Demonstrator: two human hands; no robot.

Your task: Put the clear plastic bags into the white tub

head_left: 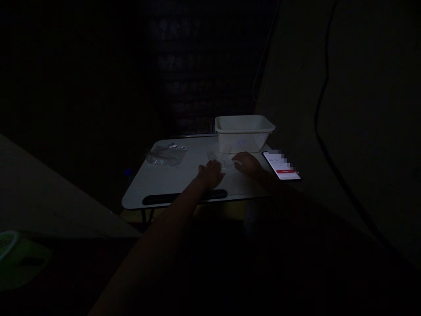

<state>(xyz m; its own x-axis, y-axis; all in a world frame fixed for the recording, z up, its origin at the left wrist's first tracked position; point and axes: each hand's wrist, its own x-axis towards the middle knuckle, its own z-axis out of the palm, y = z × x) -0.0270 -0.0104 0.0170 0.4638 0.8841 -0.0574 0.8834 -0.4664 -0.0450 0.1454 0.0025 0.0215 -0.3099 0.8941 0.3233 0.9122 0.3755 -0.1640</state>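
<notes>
A crumpled clear plastic bag (226, 163) lies on the white folding table between my hands. My left hand (211, 174) rests palm down at the bag's left edge, its fingers stretched out and somewhat apart. From the right, my right hand (248, 165) reaches the bag's other edge; its fingers are curved, with a gap between thumb and forefinger. Whether the right fingertips touch the plastic is hard to see in the dim light. More clear plastic, apparently flat bags (167, 154), lies at the table's left side.
A white plastic basin (245, 142) stands at the table's back right. On the right edge lies a lit phone (283, 166). The white tabletop (144, 184) has a black ledge (164, 199) in front. A green basket (23, 263) is at lower left; a dark cable (319, 109) hangs along the right wall.
</notes>
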